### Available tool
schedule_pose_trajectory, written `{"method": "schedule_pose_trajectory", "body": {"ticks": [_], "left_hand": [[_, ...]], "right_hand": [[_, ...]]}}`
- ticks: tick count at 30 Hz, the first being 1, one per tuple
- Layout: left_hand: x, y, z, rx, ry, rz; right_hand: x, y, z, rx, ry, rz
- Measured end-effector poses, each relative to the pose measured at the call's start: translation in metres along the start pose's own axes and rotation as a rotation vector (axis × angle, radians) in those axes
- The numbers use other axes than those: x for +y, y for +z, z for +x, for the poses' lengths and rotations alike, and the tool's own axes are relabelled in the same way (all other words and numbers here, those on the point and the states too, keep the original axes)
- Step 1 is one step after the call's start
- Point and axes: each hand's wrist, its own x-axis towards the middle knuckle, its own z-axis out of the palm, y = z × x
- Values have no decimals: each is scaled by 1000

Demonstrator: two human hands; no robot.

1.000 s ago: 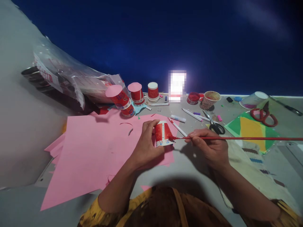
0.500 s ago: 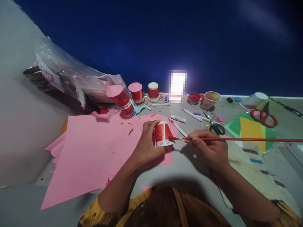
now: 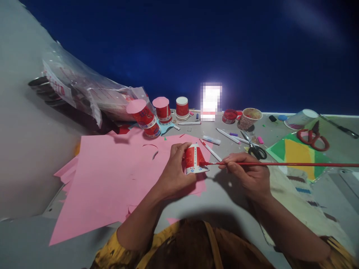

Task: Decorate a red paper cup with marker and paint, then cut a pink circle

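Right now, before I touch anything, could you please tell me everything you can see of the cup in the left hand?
The cup looks like paper: mostly red sides, a white strip with small dark print, and blue arrow-like marks on a white band at the wide end. It is held nearly upside down, wide end lower, above the right part of the pink paper. The left hand grips its left side; the red tip of the brush touches its right side. Its inside is hidden.
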Motion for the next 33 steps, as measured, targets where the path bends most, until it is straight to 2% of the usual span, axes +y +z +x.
{"method": "schedule_pose_trajectory", "body": {"ticks": [8, 16, 23, 33], "left_hand": [[-2, 0, -1, -1, 9, 13], [1, 0, 0, -13, 3, 41], [-2, 0, 0, -8, -1, 14], [-3, 0, -1, -3, 12, 20]], "right_hand": [[-3, 1, 1, -57, -49, -71], [0, -3, 0, 8, -9, -39], [-5, -1, 3, -80, -58, -68], [-5, -2, 3, -91, -46, -93]]}}
